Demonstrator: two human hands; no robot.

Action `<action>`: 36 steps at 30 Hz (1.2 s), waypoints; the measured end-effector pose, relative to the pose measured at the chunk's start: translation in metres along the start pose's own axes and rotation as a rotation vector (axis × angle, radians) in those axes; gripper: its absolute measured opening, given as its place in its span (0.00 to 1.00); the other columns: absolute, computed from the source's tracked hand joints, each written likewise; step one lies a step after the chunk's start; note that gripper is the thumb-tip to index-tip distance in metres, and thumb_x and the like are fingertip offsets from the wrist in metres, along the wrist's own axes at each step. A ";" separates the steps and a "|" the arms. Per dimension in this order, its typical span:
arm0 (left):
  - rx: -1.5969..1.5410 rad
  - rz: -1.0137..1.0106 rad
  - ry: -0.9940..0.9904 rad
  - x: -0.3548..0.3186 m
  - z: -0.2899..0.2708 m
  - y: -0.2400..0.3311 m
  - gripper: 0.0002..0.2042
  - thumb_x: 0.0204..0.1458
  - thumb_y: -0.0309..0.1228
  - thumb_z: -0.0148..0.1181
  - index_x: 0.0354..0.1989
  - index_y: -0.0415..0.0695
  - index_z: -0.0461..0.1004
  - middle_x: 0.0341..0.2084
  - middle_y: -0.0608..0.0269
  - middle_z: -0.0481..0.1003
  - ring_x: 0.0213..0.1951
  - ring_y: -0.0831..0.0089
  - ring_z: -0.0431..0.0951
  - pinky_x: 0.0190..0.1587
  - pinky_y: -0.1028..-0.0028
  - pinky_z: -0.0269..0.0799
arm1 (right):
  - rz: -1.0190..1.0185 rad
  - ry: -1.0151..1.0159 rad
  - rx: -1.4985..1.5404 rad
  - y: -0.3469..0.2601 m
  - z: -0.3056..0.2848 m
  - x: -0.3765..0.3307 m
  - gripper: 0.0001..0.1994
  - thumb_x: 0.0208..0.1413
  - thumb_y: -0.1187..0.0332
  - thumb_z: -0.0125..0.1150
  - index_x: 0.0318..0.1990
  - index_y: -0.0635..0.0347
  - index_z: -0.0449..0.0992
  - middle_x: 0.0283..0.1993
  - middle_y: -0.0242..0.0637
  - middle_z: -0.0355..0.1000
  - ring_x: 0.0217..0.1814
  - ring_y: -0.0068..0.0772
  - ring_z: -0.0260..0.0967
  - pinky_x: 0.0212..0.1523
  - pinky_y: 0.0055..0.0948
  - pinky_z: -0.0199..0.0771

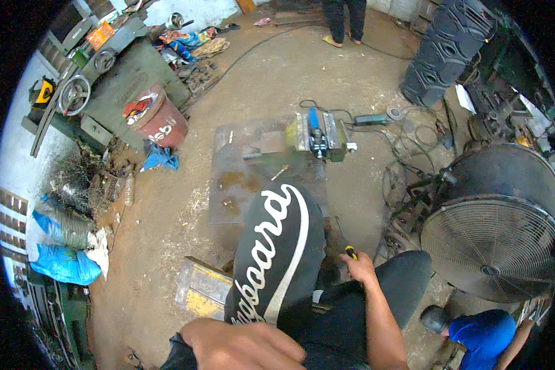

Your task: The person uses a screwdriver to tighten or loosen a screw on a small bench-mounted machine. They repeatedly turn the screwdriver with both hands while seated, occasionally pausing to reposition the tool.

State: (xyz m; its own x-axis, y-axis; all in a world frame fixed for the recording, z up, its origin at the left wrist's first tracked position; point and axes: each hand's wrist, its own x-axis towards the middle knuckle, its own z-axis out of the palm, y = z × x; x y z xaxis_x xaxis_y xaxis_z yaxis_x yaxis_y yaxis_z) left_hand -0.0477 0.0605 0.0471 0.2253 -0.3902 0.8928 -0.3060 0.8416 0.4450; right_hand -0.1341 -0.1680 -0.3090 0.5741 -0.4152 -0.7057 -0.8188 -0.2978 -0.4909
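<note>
Rags [139, 108] in red drum [160, 126]

Tool [350, 251]: a slim object with a yellow-and-black end, gripped in the right hand [359, 266] beside the knee; only its tip shows above the fist, pointing upward.

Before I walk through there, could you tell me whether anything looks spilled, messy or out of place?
Yes: a wet brownish stain sits on the metal floor plate, looking like a spill. Loose cables tangle across the floor beside the big fan. The right hand grips a yellow-and-black handle.
</note>
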 end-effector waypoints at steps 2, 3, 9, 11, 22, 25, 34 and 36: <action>-0.182 -0.171 -0.141 0.005 0.002 -0.001 0.15 0.54 0.26 0.68 0.50 0.48 0.80 0.23 0.65 0.73 0.17 0.76 0.69 0.18 0.76 0.56 | -0.003 -0.024 0.027 -0.002 -0.001 -0.003 0.34 0.53 0.43 0.64 0.51 0.71 0.78 0.51 0.61 0.77 0.57 0.60 0.74 0.57 0.47 0.73; -0.265 -0.220 -0.149 0.006 0.005 -0.003 0.14 0.55 0.26 0.68 0.50 0.49 0.81 0.23 0.65 0.73 0.17 0.76 0.69 0.18 0.75 0.56 | -0.068 0.019 0.019 -0.003 -0.001 -0.003 0.32 0.54 0.45 0.65 0.50 0.71 0.77 0.42 0.55 0.77 0.46 0.51 0.75 0.47 0.43 0.73; -0.660 -0.349 -0.151 -0.011 0.018 -0.001 0.07 0.62 0.35 0.62 0.39 0.50 0.85 0.27 0.65 0.77 0.21 0.73 0.76 0.18 0.73 0.61 | -0.146 0.239 -0.114 -0.001 0.004 -0.003 0.26 0.55 0.49 0.66 0.41 0.71 0.77 0.25 0.43 0.76 0.24 0.36 0.76 0.27 0.37 0.74; -0.661 -0.332 -0.065 -0.018 0.032 0.005 0.09 0.63 0.37 0.59 0.40 0.50 0.85 0.29 0.65 0.78 0.23 0.74 0.78 0.19 0.74 0.63 | -0.083 0.096 -0.034 0.000 0.004 -0.004 0.26 0.55 0.48 0.66 0.39 0.70 0.76 0.25 0.43 0.76 0.26 0.38 0.77 0.30 0.38 0.75; -0.569 -0.340 -0.198 -0.012 0.008 -0.009 0.12 0.63 0.32 0.56 0.45 0.64 0.85 0.21 0.73 0.70 0.16 0.80 0.70 0.17 0.76 0.55 | -0.146 0.122 -0.055 0.000 0.004 -0.001 0.22 0.55 0.51 0.66 0.31 0.67 0.76 0.23 0.41 0.75 0.23 0.34 0.75 0.26 0.37 0.72; -0.400 -0.220 -0.162 -0.010 0.007 -0.015 0.15 0.63 0.30 0.56 0.44 0.71 0.85 0.20 0.73 0.70 0.15 0.82 0.67 0.17 0.76 0.52 | -0.015 0.019 -0.050 -0.001 0.002 -0.002 0.31 0.53 0.44 0.64 0.44 0.72 0.78 0.46 0.61 0.76 0.51 0.57 0.74 0.53 0.46 0.72; 0.566 -0.395 0.322 0.011 0.028 0.006 0.16 0.38 0.17 0.64 0.19 0.57 0.68 0.11 0.70 0.61 0.09 0.76 0.53 0.15 0.74 0.43 | -0.037 -0.010 -0.036 -0.012 -0.006 -0.013 0.35 0.54 0.43 0.62 0.52 0.73 0.77 0.54 0.64 0.75 0.60 0.61 0.73 0.60 0.47 0.70; 0.749 -0.256 0.020 0.015 0.013 0.010 0.14 0.38 0.21 0.65 0.21 0.59 0.69 0.12 0.70 0.64 0.10 0.75 0.54 0.16 0.74 0.44 | 0.019 -0.007 -0.069 -0.014 -0.006 -0.013 0.35 0.54 0.43 0.63 0.53 0.72 0.77 0.54 0.63 0.75 0.60 0.60 0.73 0.61 0.47 0.70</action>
State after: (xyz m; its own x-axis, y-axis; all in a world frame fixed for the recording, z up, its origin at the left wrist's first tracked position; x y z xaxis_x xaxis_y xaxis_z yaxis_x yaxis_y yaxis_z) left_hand -0.0590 0.0585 0.0662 0.3871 -0.5252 0.7579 -0.7821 0.2483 0.5716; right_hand -0.1299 -0.1640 -0.2897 0.5579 -0.4159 -0.7182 -0.8272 -0.3486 -0.4407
